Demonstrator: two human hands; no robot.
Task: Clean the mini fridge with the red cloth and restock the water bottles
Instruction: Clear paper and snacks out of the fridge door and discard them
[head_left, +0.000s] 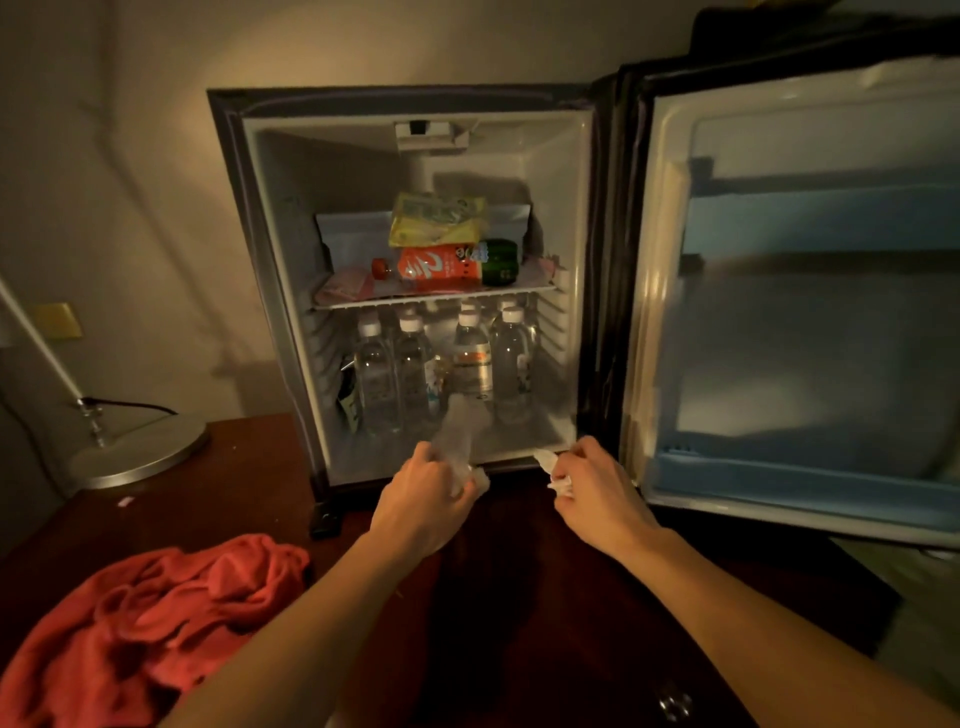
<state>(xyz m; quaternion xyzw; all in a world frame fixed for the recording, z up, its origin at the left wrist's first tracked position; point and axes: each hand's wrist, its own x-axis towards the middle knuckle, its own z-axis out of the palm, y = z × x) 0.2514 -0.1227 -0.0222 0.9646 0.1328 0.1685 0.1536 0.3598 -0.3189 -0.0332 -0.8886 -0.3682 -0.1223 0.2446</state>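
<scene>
The mini fridge (270, 291) stands open on a dark wooden surface, its door (800, 322) swung to the right. Several clear water bottles (376, 369) stand on its floor under a wire shelf. My left hand (421, 499) grips another clear water bottle (460, 431) near its white cap, with the bottle's base pointing into the fridge. My right hand (597, 488) is at the fridge's lower front edge and holds a crumpled white piece (556, 470). The red cloth (156, 618) lies bunched at the lower left, apart from both hands.
On the fridge's shelf (431, 302) lie an orange-labelled bottle (436, 267), a dark green can (500, 262) and yellow packets (436, 218). A lamp base (140, 452) stands left of the fridge. A small dark packet (348, 395) leans inside at the left wall.
</scene>
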